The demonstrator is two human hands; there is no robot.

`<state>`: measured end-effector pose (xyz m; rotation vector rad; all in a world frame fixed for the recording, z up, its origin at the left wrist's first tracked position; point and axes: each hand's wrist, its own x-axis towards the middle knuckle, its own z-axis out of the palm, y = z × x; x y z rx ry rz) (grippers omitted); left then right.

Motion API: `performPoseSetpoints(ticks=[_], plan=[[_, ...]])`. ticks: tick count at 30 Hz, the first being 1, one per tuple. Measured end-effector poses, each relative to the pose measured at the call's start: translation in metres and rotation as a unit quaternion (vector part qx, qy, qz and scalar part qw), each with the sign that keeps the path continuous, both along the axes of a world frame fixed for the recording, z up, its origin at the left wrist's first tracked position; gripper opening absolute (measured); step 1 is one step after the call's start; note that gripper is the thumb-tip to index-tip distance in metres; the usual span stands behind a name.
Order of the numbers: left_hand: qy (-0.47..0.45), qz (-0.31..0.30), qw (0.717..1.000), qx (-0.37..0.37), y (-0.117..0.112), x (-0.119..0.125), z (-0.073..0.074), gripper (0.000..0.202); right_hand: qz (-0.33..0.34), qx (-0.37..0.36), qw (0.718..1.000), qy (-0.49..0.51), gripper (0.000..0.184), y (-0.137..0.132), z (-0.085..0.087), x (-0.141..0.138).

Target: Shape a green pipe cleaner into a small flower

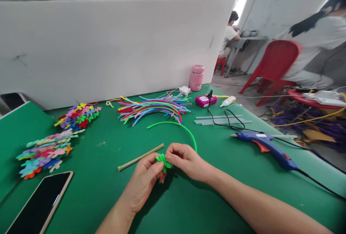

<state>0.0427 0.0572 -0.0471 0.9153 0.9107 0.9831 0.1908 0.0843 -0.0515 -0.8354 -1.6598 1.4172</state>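
Between my two hands is a small green pipe-cleaner flower (163, 162) with several looped petals. My left hand (147, 176) pinches it from the left, thumb on top. The fingertips of my right hand (186, 160) are closed on its right side. A single green pipe cleaner (178, 124) curves across the table behind, its near end passing behind my right hand. Just beyond my left hand lies a thin tan stick (140, 157), slanting up to the right. A bundle of pipe cleaners (154, 107) in many colours rests farther back.
Finished pipe-cleaner flowers (48, 149) lie in piles at left, near a phone (40, 203). At right are a blue glue gun (266, 147), glue sticks (218, 120), a magenta power socket (205, 100) and a pink flask (197, 78). A white board (116, 50) stands behind; two people sit beyond.
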Motion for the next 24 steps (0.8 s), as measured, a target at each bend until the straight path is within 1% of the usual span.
performPoseSetpoints(ticks=[3, 6, 10, 13, 17, 24], plan=[[0.064, 0.026, 0.997, 0.043, 0.0005, -0.0001, -0.0019, 0.016, -0.020, 0.038, 0.999, -0.032, 0.025, -0.0020, 0.0016, 0.0006], [0.136, 0.054, 0.985, 0.091, 0.0013, -0.0003, -0.0031, 0.017, -0.037, 0.059, 0.996, -0.048, 0.021, -0.0045, 0.0038, 0.0005], [0.194, 0.050, 0.973, 0.116, 0.0014, -0.0010, -0.0025, 0.021, -0.041, 0.073, 0.995, -0.052, 0.018, -0.0049, 0.0049, -0.0001], [0.199, 0.041, 0.972, 0.116, 0.0014, -0.0013, -0.0023, 0.021, -0.041, 0.077, 0.995, -0.054, 0.018, -0.0038, 0.0049, -0.0003], [0.182, 0.031, 0.977, 0.103, 0.0017, -0.0020, -0.0048, 0.019, -0.035, 0.070, 0.995, -0.056, 0.018, -0.0028, 0.0037, -0.0003], [0.174, 0.014, 0.979, 0.102, 0.0009, -0.0045, -0.0071, 0.019, -0.023, 0.020, 0.999, -0.012, 0.026, -0.0024, -0.0007, -0.0006]])
